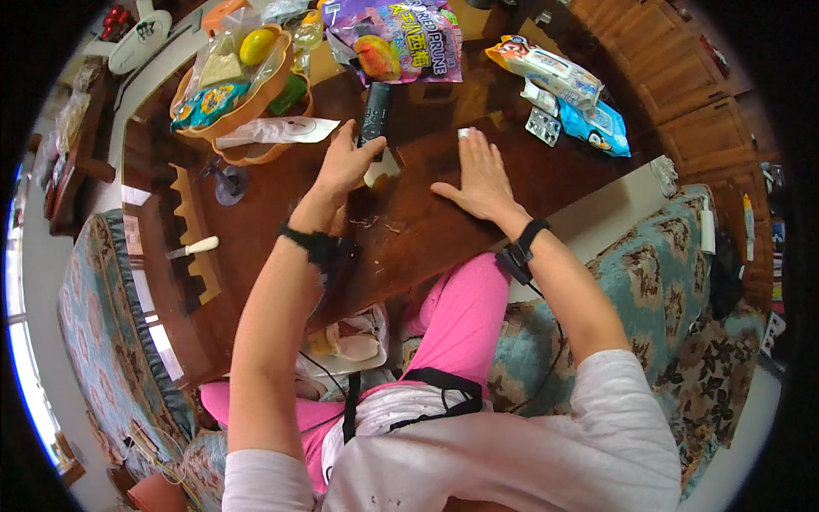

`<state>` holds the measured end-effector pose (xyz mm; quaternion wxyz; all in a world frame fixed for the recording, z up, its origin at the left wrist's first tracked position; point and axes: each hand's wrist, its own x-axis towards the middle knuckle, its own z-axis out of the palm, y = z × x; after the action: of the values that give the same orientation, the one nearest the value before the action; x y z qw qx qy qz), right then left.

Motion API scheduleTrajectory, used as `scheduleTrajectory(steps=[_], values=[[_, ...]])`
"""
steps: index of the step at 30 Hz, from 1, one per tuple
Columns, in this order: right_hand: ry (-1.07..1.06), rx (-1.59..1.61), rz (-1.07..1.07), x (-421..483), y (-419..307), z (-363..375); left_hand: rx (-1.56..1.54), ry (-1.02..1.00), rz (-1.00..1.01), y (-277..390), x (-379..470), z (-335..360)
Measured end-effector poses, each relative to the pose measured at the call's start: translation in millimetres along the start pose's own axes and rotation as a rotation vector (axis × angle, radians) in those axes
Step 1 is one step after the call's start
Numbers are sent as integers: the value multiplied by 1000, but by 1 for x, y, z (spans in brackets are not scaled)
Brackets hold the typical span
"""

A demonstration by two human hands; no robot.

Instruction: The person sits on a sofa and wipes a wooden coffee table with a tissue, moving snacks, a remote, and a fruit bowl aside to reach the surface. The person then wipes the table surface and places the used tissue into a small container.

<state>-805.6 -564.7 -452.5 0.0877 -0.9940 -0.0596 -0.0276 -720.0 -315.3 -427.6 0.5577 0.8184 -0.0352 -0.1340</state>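
Observation:
My left hand (345,160) is at the near end of a black remote control (376,109), its thumb and index finger apart. The thumb overlaps the remote's lower end, and the other fingers are mostly hidden. A small pale piece (382,169), too unclear to name, shows just below the thumb. Over the dark wooden table (422,211), my right hand (483,176) is spread palm down with nothing in its grasp. A small white patch (464,133) covers one of its fingertips. Reddish scraps (377,224) lie on the tabletop between my forearms.
An orange scalloped tiered tray (281,57) holds a yellow fruit and packets. A prune bag (397,41) lies behind the remote. Wipes packs (550,73) and a blister pack (543,126) are at the right. A white-handled knife (203,246) lies left, near a patterned sofa (115,307).

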Motion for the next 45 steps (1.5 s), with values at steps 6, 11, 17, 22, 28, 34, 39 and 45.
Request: scheduleTrajectory(steps=[6,11,17,22,28,34,39,45], values=[[-68,165,-393,19,-126,17,-182,91,57,-9,-138,-95],[-274,277,-587,14,-231,35,-334,447,-161,-50,-284,-165],[-187,190,-524,38,-210,29,-314,695,-236,-115,-384,-192],[-212,208,-502,60,-111,-7,-507,808,-174,-177,-388,-195],[108,422,-153,10,-93,-7,-378,1020,-58,-221,-366,-187],[145,361,-207,6,-129,15,-384,983,10,-225,-367,-184],[247,587,-164,19,-115,-18,-464,900,-27,-217,-374,-189],[250,217,-4,-11,-43,-33,-230,804,-130,-204,-375,-213]])
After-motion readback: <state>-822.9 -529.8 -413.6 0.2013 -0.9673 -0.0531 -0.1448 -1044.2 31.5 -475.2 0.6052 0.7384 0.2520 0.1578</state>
